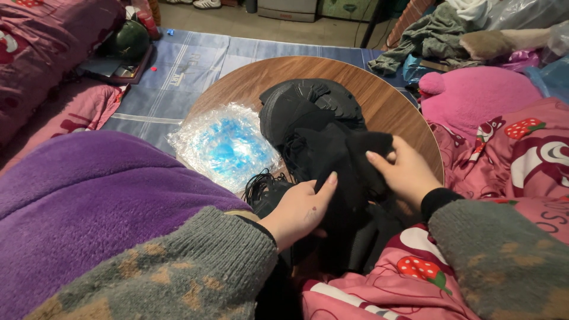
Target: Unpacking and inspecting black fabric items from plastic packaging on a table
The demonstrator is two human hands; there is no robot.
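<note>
Both hands grip a black cloth at the near edge of the round desk (391, 101), left hand (299, 210) clamped low, right hand (403, 172) pinching a fold, a bubble-wrap bundle (225, 145) lying left.

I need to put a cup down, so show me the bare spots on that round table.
The round table has bare wood along its far rim, behind the black fabric pile, and down its right edge. A smaller patch lies at the far left, above the clear plastic bag. The near side is crowded: left hand and right hand grip black cloth there.
</note>
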